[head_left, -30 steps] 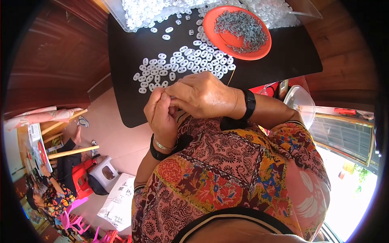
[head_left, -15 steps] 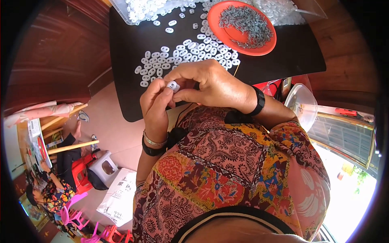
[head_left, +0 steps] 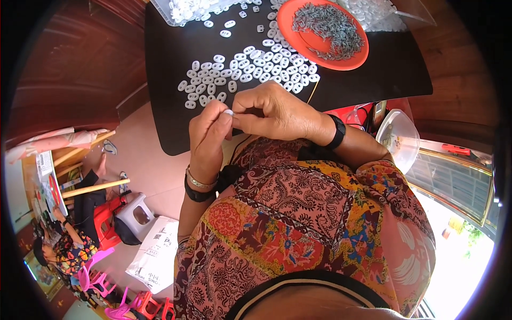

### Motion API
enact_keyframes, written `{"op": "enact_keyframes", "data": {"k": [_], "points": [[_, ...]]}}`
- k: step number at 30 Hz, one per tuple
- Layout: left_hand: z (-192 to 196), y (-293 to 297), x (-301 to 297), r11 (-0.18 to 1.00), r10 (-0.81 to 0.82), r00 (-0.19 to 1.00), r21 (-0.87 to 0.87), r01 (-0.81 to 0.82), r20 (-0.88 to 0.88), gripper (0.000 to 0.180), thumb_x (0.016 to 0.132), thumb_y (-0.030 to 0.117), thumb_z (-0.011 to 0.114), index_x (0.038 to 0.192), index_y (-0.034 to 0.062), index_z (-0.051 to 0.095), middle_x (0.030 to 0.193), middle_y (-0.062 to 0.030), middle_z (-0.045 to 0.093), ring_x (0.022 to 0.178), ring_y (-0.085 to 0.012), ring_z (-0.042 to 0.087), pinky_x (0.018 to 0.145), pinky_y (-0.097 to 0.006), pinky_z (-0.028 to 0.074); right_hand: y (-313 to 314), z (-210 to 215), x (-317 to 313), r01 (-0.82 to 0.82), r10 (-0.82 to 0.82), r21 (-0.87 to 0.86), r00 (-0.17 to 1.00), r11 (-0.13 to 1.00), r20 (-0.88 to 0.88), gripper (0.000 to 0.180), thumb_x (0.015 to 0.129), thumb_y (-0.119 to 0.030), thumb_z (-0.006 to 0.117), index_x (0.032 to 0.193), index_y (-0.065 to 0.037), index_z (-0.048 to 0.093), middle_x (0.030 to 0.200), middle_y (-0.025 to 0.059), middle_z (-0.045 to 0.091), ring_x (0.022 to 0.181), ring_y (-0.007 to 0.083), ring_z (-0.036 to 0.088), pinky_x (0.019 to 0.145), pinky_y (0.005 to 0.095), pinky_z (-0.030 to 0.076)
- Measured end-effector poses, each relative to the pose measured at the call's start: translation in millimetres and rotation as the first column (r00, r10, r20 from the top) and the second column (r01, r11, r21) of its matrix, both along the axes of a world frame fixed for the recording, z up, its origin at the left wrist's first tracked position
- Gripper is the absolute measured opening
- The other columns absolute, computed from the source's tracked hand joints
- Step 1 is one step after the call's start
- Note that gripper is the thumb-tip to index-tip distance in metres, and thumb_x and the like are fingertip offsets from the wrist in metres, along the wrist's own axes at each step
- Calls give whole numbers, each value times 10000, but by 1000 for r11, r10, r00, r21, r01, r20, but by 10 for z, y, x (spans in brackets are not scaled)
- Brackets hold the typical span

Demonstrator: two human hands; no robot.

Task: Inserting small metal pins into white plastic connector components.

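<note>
Close to the near edge of the dark table, my left hand pinches a small white plastic piece between thumb and fingers. Only a sliver of it shows. My right hand meets it from the other side, thumb and forefinger pressed together at the piece; whatever they grip is hidden. Just beyond both hands, many white oval two-hole pieces lie spread over the table. Farther back to the right, an orange-red plate carries a heap of small grey metal screws.
A clear bin of white pieces and a bag of translucent parts stand at the far edge. A clear plastic tub is by my right elbow. On the left floor are a grey stool, a white sack and a seated person.
The white piece has turned in my fingers, so its holed face no longer shows. My right fingertips have drawn in closer to it. The view has shifted slightly.
</note>
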State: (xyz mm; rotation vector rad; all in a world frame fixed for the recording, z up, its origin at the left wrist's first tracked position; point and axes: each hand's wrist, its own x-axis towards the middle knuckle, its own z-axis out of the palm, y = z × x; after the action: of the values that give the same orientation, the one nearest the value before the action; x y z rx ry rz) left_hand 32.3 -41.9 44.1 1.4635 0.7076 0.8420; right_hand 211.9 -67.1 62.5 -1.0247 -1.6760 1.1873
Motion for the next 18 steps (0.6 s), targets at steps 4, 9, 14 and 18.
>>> {"op": "enact_keyframes", "data": {"k": [4,9,14,18], "points": [[40,-69,137,973,224,968,-76,-216,117,248,921,199,476,753,18,495,618,-10,465,545,-68,397,503,-227,313,-25,-146,-106,11,-24,-68,979,998,-203,194,867,-65,597,687,-5,558,625,-27,577,597,-1,459,501,197,377],[20,-47,126,965,249,931,-143,-218,265,243,933,198,451,745,46,475,636,-12,457,543,-77,396,497,-228,320,-42,-151,-87,-126,29,-282,945,951,-325,187,907,-120,591,747,-25,571,640,-21,566,604,17,489,532,189,401],[-18,15,104,952,288,933,-173,-254,217,223,929,195,446,776,38,486,672,-18,462,589,-84,414,523,-223,335,-36,-236,-78,-245,16,-389,862,888,-506,191,923,-188,590,847,-14,612,730,0,600,655,42,541,587,202,465],[40,7,60,954,250,939,-225,-197,237,218,933,191,442,803,25,501,681,-21,462,590,-82,410,538,-221,343,-21,-147,-50,-194,11,-354,889,915,-459,183,928,-183,577,848,-21,609,713,-7,590,655,39,533,586,202,458]]}}
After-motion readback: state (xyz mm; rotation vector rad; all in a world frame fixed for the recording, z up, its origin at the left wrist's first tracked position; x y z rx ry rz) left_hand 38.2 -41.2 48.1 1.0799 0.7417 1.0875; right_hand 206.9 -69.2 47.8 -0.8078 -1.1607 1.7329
